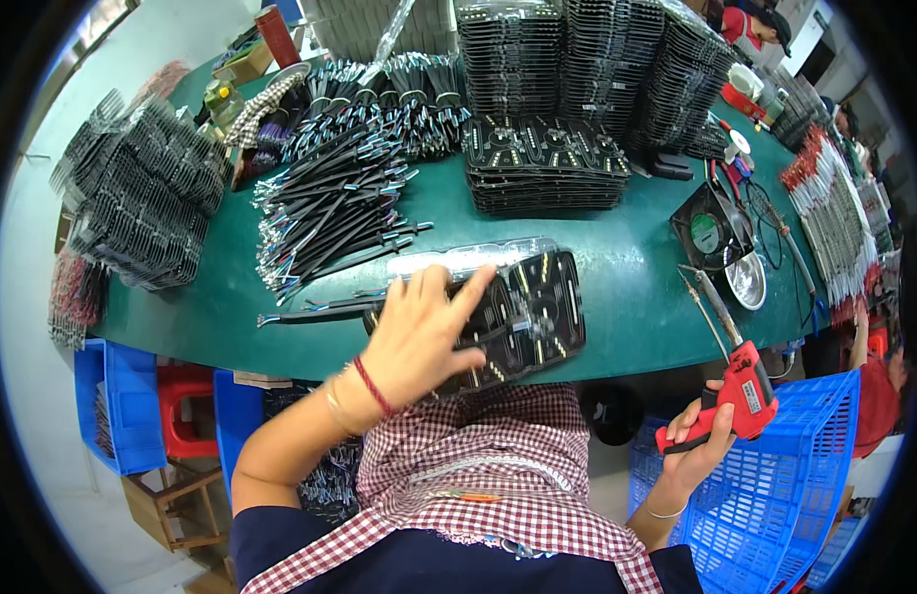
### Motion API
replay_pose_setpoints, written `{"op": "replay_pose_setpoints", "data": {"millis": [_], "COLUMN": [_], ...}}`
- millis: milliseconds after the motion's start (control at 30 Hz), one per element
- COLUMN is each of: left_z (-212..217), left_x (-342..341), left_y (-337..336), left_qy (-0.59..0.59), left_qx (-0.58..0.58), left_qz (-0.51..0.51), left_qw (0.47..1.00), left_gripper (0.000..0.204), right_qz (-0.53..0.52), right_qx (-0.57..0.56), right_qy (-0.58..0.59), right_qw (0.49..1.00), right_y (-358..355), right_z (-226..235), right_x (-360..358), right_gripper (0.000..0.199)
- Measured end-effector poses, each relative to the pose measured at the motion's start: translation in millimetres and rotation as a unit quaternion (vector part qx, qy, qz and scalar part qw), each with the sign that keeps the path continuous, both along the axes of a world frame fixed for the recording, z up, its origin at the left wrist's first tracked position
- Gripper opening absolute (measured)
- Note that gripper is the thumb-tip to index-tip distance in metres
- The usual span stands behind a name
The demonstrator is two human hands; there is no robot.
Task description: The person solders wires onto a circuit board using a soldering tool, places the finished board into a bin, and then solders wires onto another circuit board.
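A black circuit panel (549, 307) with rows of small light components lies near the table's front edge. Over its left part rests my left hand (419, 332), fingers and thumb spread, hiding some of it. Beside that hand, a black cable (315, 316) with stripped coloured wire ends reaches to the left. Just behind the panel is a clear, shiny plastic strip (458, 257). My right hand (704, 444) is wrapped around the handle of a red soldering gun (745, 396). Its metal tip and a thin feed tube point up and away, over the table's right edge.
A pile of black cables (330, 203) and a stack of black panels (547, 178) stand behind. At the right are a small black fan (711, 228), a metal bowl (746, 282) and a soldering iron (797, 252). A blue crate (775, 485) stands below right.
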State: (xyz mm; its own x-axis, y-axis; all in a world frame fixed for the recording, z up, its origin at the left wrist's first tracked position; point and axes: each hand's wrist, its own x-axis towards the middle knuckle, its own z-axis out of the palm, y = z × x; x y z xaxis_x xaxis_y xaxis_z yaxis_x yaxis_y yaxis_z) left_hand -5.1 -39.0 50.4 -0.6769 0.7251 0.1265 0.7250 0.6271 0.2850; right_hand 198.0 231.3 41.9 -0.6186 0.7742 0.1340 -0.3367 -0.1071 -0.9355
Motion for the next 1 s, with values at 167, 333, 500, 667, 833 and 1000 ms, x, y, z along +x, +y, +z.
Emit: {"op": "replay_pose_setpoints", "data": {"millis": [167,333,500,667,833,1000], "left_z": [-20,-52,-32,6,70,129], "left_x": [-85,-106,-122,-91,2,50], "left_y": [12,27,32,19,-17,-118], "left_qy": [-0.044,-0.049,-0.160,-0.116,-0.040,-0.074], "left_qx": [-0.068,-0.126,-0.157,-0.017,0.027,0.162], "left_qz": [-0.109,-0.029,-0.009,-0.066,-0.059,0.094], "left_qw": [0.991,0.990,0.974,0.991,0.997,0.980], "left_gripper": [0.083,0.067,0.072,0.053,0.030,0.039], "right_qz": [0.027,-0.016,-0.067,-0.024,-0.025,-0.046], "right_qx": [0.013,-0.011,-0.017,-0.008,-0.073,-0.038], "right_qy": [0.005,0.009,-0.016,-0.054,-0.103,0.018], "right_qw": [1.000,1.000,0.997,0.998,0.992,0.998], "right_y": [-4,-5,0,11,11,2], "right_z": [0,-1,-2,1,2,10], "right_x": [-2,6,2,7,-4,-29], "right_gripper": [0.039,0.036,0.035,0.046,0.044,0.039]}}
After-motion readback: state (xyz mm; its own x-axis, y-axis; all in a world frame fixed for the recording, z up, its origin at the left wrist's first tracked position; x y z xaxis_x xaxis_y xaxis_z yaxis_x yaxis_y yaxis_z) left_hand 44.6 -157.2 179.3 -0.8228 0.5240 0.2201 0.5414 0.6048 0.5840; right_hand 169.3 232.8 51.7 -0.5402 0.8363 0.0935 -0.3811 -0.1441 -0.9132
